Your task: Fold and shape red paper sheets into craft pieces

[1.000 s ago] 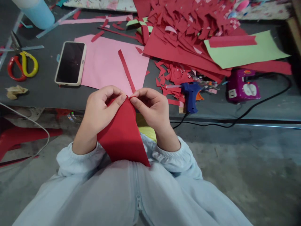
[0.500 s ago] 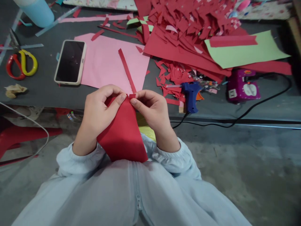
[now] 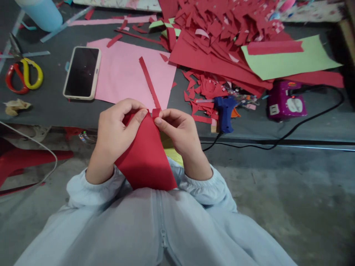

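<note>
A sheet of red paper [image 3: 146, 159] hangs down in front of my jacket, its upper edge between my two hands. My left hand [image 3: 116, 133] is closed, thumb and fingers pinching the sheet's top left part. My right hand [image 3: 177, 129] pinches a small folded strip of red paper [image 3: 156, 112] at the sheet's top right corner; whether the strip is still joined to the sheet I cannot tell. Just beyond my fingertips a loose narrow red strip [image 3: 149, 81] lies across a pink paper sheet [image 3: 116, 74] on the table.
Left of the pink sheet lies a phone [image 3: 82, 73], then red-and-yellow scissors [image 3: 24, 75]. At the right are a blue glue gun [image 3: 225, 112], a purple box with a cable [image 3: 287, 101] and green paper [image 3: 291, 64]. Red paper scraps [image 3: 222, 22] pile up at the back.
My right fingertips have shifted slightly down, and the small strip in them shows more, bent over. The red sheet's lower edge has swung a little to the right. My left hand has hardly moved.
</note>
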`<state>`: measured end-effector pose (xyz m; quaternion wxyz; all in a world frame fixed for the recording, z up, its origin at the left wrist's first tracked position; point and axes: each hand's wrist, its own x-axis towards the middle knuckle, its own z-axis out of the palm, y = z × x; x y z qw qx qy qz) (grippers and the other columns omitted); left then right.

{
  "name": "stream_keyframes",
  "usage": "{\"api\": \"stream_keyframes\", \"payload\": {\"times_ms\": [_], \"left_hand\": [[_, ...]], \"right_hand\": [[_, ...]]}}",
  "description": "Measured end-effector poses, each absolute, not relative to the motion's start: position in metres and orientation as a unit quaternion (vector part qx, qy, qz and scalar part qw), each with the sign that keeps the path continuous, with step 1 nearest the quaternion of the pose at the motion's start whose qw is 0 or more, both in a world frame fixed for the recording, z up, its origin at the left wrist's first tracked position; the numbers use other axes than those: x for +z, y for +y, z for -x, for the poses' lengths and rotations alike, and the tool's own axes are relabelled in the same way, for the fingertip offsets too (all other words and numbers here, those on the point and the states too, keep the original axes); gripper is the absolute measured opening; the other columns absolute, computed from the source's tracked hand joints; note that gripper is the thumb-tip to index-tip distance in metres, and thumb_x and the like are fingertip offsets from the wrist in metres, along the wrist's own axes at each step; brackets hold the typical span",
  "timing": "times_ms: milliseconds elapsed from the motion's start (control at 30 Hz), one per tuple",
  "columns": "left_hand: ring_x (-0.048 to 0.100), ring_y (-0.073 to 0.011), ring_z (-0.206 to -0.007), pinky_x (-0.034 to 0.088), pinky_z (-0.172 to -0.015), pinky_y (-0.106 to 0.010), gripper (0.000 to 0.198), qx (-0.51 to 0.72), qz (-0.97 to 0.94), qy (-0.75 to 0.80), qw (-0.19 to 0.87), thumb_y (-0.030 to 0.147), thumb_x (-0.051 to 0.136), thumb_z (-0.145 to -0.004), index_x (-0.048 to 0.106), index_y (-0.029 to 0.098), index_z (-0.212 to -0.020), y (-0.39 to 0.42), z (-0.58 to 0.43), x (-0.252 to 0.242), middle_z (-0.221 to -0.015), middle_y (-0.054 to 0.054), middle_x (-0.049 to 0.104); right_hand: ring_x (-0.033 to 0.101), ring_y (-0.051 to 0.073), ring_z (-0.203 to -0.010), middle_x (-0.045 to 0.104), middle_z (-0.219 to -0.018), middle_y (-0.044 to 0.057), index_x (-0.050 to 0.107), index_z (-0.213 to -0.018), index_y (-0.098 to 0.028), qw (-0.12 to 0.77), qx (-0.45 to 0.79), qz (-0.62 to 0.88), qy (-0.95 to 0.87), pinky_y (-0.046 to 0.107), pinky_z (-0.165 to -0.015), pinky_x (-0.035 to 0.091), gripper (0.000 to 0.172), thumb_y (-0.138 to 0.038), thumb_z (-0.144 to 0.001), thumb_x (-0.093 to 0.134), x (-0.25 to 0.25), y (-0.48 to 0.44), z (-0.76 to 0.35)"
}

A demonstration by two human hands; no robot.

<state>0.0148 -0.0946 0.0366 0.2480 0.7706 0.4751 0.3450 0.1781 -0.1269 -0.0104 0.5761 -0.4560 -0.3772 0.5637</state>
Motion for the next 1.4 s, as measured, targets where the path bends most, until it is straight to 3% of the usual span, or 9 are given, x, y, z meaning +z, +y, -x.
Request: {"api": "stream_keyframes", "payload": {"times_ms": [300,567,900,1133,1400], "left_hand": [[0.069,-0.0150,-0.082,0.057,-0.079,-0.034,0.009,0.360,-0.771,0.479,0.216,0.028,0.059,-0.093,0.067,0.027,-0.088,-0.097,-0.015,0.036,-0.089,0.004,0.075],[0.069,-0.0137,-0.083,0.055,-0.079,-0.032,0.011,0.355,-0.780,0.481,0.185,0.030,0.057,-0.094,0.068,0.027,-0.092,-0.096,-0.014,0.034,-0.091,0.005,0.075],[0.070,-0.0164,-0.085,0.054,-0.079,-0.032,0.014,0.351,-0.776,0.498,0.165,0.035,0.056,-0.095,0.067,0.029,-0.092,-0.096,-0.013,0.034,-0.091,0.004,0.076],[0.070,-0.0161,-0.086,0.053,-0.081,-0.030,0.013,0.351,-0.776,0.499,0.158,0.035,0.056,-0.096,0.068,0.030,-0.094,-0.096,-0.011,0.033,-0.093,0.004,0.076],[0.069,-0.0168,-0.087,0.051,-0.082,-0.029,0.013,0.359,-0.768,0.503,0.170,0.034,0.057,-0.096,0.069,0.030,-0.094,-0.095,-0.010,0.033,-0.093,0.003,0.075]], "right_hand": [[0.057,0.009,-0.064,0.065,-0.070,-0.004,0.068,-0.075,-0.022,0.611,0.515,0.474,-0.369,0.024,-0.064,0.051,0.032,-0.049,-0.070,0.083,-0.011,-0.131,-0.169],[0.057,0.008,-0.062,0.065,-0.069,-0.004,0.069,-0.073,-0.020,0.574,0.589,0.452,-0.345,0.023,-0.064,0.051,0.032,-0.047,-0.067,0.085,-0.012,-0.129,-0.175],[0.055,0.008,-0.057,0.063,-0.063,-0.005,0.067,-0.072,-0.021,0.616,0.527,0.470,-0.349,0.022,-0.056,0.049,0.032,-0.049,-0.069,0.084,-0.009,-0.132,-0.169],[0.056,0.008,-0.062,0.066,-0.070,-0.003,0.070,-0.075,-0.020,0.538,0.635,0.449,-0.326,0.022,-0.059,0.049,0.035,-0.051,-0.066,0.085,-0.014,-0.134,-0.178],[0.054,0.008,-0.060,0.064,-0.067,-0.004,0.068,-0.075,-0.020,0.561,0.584,0.471,-0.349,0.021,-0.057,0.045,0.030,-0.047,-0.072,0.082,-0.020,-0.137,-0.175]]}}
